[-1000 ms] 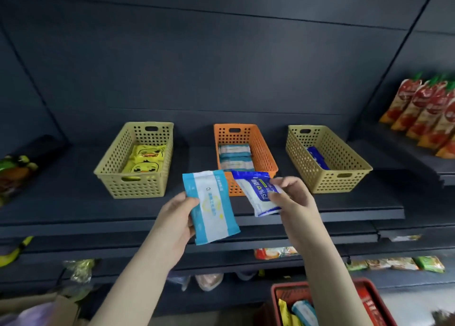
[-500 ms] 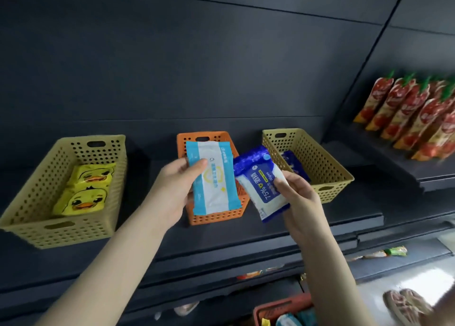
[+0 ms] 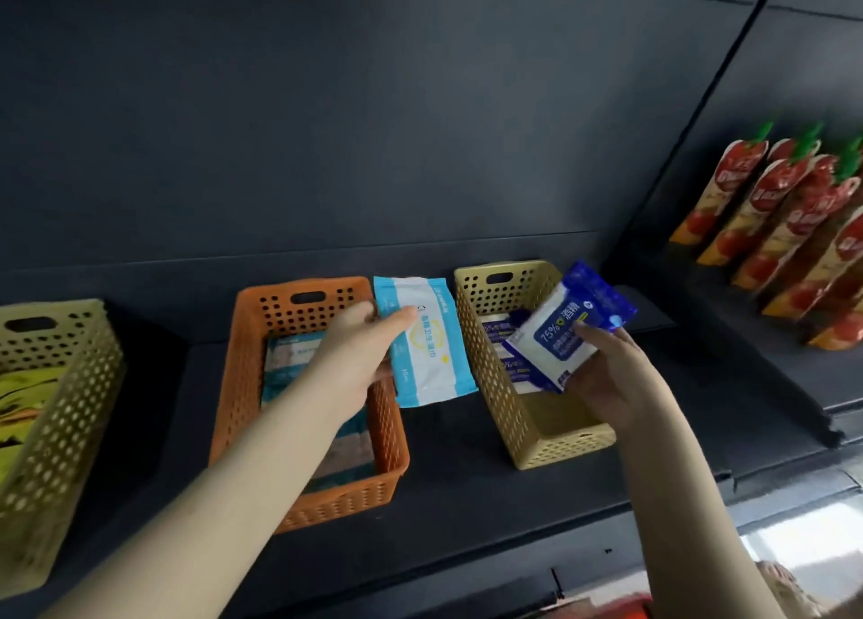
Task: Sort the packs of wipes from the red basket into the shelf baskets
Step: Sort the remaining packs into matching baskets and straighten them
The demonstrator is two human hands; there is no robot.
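My left hand (image 3: 357, 354) grips a light blue and white pack of wipes (image 3: 424, 345), held upright over the right rim of the orange basket (image 3: 243, 385). That basket holds similar light blue packs. My right hand (image 3: 607, 375) pinches a dark blue and white pack (image 3: 567, 326) tilted over the right yellow basket (image 3: 551, 441), which has dark blue packs lying in it. At the far left stands another yellow basket (image 3: 51, 455) with yellow packs. A sliver of the red basket (image 3: 621, 607) shows at the bottom edge.
The three baskets stand on a dark shelf (image 3: 467, 487) with a dark back wall. On the right, a neighbouring shelf carries a row of red pouches (image 3: 789, 226). Bright floor (image 3: 812, 544) shows at the lower right.
Both hands have moved forward and right over the shelf baskets. The dark blue pack now hangs above the right yellow basket, and the light blue pack is over the orange basket's right rim.
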